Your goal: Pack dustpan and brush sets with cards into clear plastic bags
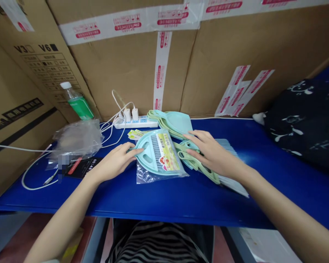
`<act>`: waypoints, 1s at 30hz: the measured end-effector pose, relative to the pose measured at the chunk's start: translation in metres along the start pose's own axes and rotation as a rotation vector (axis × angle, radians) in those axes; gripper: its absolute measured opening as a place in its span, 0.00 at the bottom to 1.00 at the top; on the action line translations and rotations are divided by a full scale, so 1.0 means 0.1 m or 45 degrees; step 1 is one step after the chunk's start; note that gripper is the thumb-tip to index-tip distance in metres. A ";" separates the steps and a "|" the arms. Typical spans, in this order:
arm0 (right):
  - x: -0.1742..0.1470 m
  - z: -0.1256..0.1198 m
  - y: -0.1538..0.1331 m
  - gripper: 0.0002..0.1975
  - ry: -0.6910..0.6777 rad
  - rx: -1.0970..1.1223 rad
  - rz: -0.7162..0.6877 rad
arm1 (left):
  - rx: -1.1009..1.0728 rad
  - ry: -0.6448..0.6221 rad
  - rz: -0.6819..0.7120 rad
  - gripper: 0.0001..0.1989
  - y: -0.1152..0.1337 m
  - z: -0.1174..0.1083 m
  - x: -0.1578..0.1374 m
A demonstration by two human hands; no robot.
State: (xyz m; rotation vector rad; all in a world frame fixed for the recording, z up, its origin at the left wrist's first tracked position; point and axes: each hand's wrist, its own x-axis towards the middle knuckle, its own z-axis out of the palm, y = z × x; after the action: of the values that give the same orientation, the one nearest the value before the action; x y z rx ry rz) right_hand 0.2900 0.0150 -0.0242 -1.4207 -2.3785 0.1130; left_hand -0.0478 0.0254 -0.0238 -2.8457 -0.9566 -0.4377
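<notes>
My left hand (pixel 117 160) is closed on the handle end of a light blue dustpan and brush set (pixel 148 155), which lies in a clear bag with a yellow-green card (pixel 167 151). My right hand (pixel 212 155) reaches over a loose pile of green and blue hand brushes (pixel 199 164), fingers apart. Its fingertips are at the brush handles; whether they touch is hard to make out. Pale bristles (pixel 233 184) stick out to the right beneath the wrist. Behind the set, several blue and green dustpans (pixel 178 122) lie stacked. Some yellow-green cards (pixel 137 134) show beside them.
Clear plastic bags (pixel 78 140) lie at the left, near a green-labelled bottle (pixel 79 104) and a phone (pixel 82 168). A white power strip (pixel 142 123) with cables stands at the back. Cardboard boxes (pixel 126 69) wall the blue table (pixel 153 201). A dark patterned cloth item (pixel 304 124) is at right.
</notes>
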 end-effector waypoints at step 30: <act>0.02 0.13 -0.47 0.11 -0.184 0.716 0.137 | 0.036 0.021 0.030 0.19 0.05 -0.08 -0.22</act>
State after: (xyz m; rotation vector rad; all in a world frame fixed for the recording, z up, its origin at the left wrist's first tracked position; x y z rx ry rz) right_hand 0.2459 -0.0050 -0.0237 -1.2853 -2.1261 0.8634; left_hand -0.0632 0.0071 -0.0227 -2.8204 -0.9184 -0.4409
